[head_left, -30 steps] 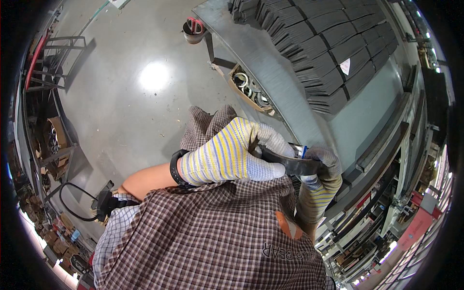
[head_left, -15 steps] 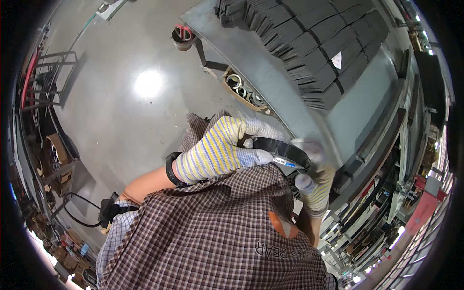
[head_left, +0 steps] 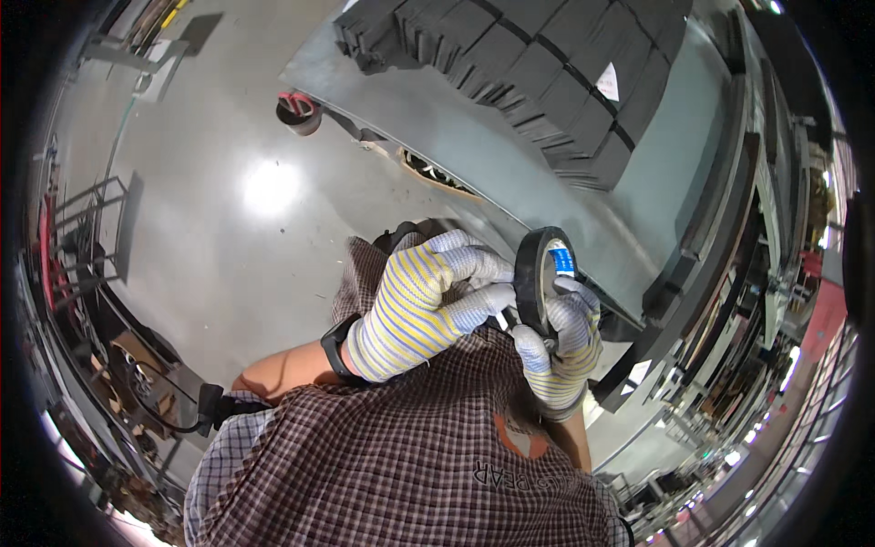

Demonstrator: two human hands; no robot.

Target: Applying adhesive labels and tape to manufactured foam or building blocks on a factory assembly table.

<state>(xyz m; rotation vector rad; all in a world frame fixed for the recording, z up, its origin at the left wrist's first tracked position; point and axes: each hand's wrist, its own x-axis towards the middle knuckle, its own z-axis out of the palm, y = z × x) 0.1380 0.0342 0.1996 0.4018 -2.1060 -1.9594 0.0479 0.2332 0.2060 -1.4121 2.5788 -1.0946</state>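
In front of my apron a roll of black tape (head_left: 531, 283) stands nearly upright, a blue-and-white label inside its ring. My right hand (head_left: 562, 346), in a striped knit glove, grips the roll from the right and below, fingers reaching into the ring. At the roll's left edge is my left hand (head_left: 421, 299), gloved alike, with thumb and fingers pinched together. A small white piece (head_left: 501, 320) shows by the left thumb tip. What lies between those fingertips is hidden.
Beyond my hands is a grey metal table (head_left: 456, 114) bearing strapped stacks of dark grey sheets (head_left: 547, 68). A cup holder with red-handled scissors (head_left: 299, 108) hangs at its left corner. Below the edge sits a cardboard box (head_left: 437, 173). Dark metal beams (head_left: 729, 228) stand at right.
The tape roll has turned from lying flat to nearly upright. My right hand has shifted its grip onto the ring, and the left fingers have drawn together at its edge. The view has shifted slightly.
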